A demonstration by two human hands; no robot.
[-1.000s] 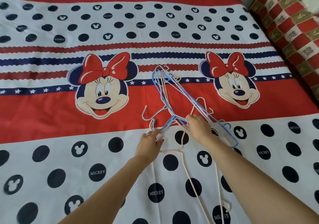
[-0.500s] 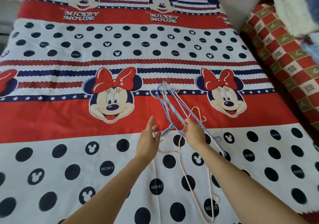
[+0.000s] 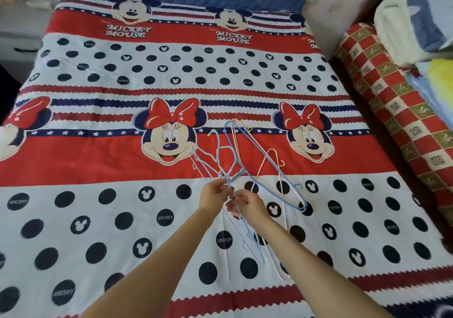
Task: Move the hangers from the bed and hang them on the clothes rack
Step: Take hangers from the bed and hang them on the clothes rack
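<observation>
Both hands have closed in since half a second back: left hand (image 3: 213, 193), then flat and spread over the bed, now pinches the bundle of thin blue and pale pink wire hangers (image 3: 241, 160) where their necks cross, and right hand (image 3: 246, 203) has slid toward it, fingers curled round the wires just below. Hands nearly touching. Several hangers look lifted and fan up from the grip; one blue hanger (image 3: 277, 178) and a pink hanger (image 3: 269, 160) trail off to the right, apparently lying on the Mickey Mouse print bedspread (image 3: 98, 160), near its middle. Handling guess: very light, springy, thin coated wire, hooks snag each other, so the bundle will tangle and swing. Best hold is at the necks under the hooks, all gathered in one fist. Count: at least three blue and two pink, overlap hides the exact number. One red checked rolled quilt (image 3: 392, 97) on the right. No clothes rack in view.
</observation>
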